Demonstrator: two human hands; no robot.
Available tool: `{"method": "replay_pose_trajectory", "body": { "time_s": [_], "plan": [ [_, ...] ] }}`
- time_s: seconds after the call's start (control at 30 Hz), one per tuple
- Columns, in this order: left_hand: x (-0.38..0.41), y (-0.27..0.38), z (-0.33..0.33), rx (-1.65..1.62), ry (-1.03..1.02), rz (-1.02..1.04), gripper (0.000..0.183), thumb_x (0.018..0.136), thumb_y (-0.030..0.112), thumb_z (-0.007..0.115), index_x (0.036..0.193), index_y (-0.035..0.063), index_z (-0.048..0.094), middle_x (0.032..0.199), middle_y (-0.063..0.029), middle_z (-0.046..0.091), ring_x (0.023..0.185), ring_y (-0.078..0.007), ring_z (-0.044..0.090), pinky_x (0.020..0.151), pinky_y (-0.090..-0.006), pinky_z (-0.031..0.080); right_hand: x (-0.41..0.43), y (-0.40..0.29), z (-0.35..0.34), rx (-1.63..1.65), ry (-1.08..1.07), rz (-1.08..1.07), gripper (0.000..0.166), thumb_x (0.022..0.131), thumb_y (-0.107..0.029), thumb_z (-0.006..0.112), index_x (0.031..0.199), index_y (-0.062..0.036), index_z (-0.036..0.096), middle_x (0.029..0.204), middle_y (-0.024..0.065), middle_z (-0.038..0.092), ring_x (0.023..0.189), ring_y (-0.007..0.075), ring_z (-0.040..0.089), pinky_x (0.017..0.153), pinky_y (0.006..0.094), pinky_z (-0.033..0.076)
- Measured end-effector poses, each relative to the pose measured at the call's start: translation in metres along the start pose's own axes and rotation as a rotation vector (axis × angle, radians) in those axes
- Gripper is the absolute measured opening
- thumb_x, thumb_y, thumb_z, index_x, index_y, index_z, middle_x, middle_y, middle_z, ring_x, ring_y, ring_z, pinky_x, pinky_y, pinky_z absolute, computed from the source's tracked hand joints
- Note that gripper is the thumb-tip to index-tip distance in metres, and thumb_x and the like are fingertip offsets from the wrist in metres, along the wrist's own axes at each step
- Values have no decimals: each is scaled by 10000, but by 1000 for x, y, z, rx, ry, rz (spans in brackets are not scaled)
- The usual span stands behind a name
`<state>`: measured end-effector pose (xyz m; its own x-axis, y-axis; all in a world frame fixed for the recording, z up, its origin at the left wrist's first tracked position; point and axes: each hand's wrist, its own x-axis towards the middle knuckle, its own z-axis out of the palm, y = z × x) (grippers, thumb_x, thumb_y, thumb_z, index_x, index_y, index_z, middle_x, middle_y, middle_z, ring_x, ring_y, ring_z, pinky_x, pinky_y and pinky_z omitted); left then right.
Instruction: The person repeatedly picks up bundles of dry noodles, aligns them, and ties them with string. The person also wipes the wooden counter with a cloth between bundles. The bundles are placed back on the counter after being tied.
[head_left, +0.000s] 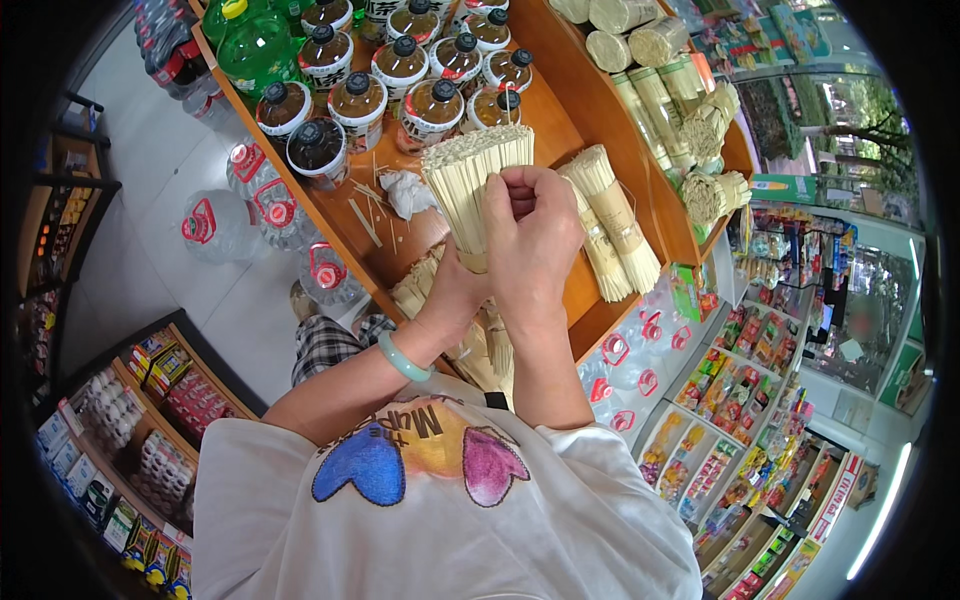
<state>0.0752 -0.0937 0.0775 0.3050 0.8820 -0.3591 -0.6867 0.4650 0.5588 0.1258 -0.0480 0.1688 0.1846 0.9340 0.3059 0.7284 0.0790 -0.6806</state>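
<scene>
My left hand (454, 296), with a pale green bangle on the wrist, grips a bundle of dried noodles (469, 195) around its paper band. The bundle stands tilted, its cut ends fanned out at the top. The thumb and forefinger of my right hand (536, 236) pinch at the bundle's upper right side; whether single strands are between them is hidden. To the right, two banded noodle bundles (611, 217) lie side by side on the wooden shelf (544, 97). More noodle bundles (480, 345) lie below my hands, partly covered by my forearms.
Bottles of brown tea drink (405, 64) and a green soda bottle (255, 49) stand on the shelf's far part. Near them lie crumpled white tissue (407, 193) and broken noodle pieces (367, 214). A higher tier holds wrapped noodle rolls (652, 97). Large water bottles (274, 202) stand on the floor.
</scene>
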Motion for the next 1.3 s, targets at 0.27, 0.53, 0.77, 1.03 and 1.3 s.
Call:
{"method": "replay_pose_trajectory", "body": {
  "time_s": [0.27, 0.53, 0.77, 1.03, 1.3],
  "plan": [
    [-2, 11, 5, 25, 11, -51, 744, 717, 135, 789, 1323, 69, 361, 1242, -45, 502, 1133, -144, 504, 952, -306, 428, 5, -3, -5, 147, -59, 120, 118, 809, -53, 639, 850, 47, 589, 778, 155, 595, 707, 266, 590, 643, 363, 486],
    [1, 13, 5, 46, 32, 17, 710, 733, 98, 773, 1312, 52, 365, 1245, -57, 509, 1123, -152, 519, 955, -314, 435, 8, 1, -4, 113, -87, 86, 110, 819, -53, 647, 866, 27, 589, 777, 169, 606, 709, 299, 596, 644, 375, 478],
    [5, 10, 3, 29, 47, 13, 699, 742, 85, 761, 1314, 49, 361, 1249, -62, 506, 1135, -156, 513, 960, -316, 432, 12, 1, -4, 86, -122, 107, 115, 820, -58, 643, 861, 32, 584, 785, 173, 619, 711, 304, 609, 646, 387, 482],
    [8, 15, 6, 54, 45, 27, 690, 743, 77, 766, 1306, 49, 369, 1234, -53, 514, 1127, -152, 516, 949, -312, 439, 17, 3, -3, 176, -140, 153, 122, 831, -58, 629, 870, 47, 581, 783, 171, 621, 699, 273, 618, 646, 359, 492],
    [10, 12, 0, 28, -22, 49, 650, 751, 67, 764, 1287, 57, 396, 1228, -40, 517, 1131, -150, 517, 951, -308, 441, 21, 9, -9, 359, -199, 265, 131, 841, -60, 631, 893, 50, 583, 769, 120, 622, 669, 161, 592, 633, 299, 484]
  ]
}}
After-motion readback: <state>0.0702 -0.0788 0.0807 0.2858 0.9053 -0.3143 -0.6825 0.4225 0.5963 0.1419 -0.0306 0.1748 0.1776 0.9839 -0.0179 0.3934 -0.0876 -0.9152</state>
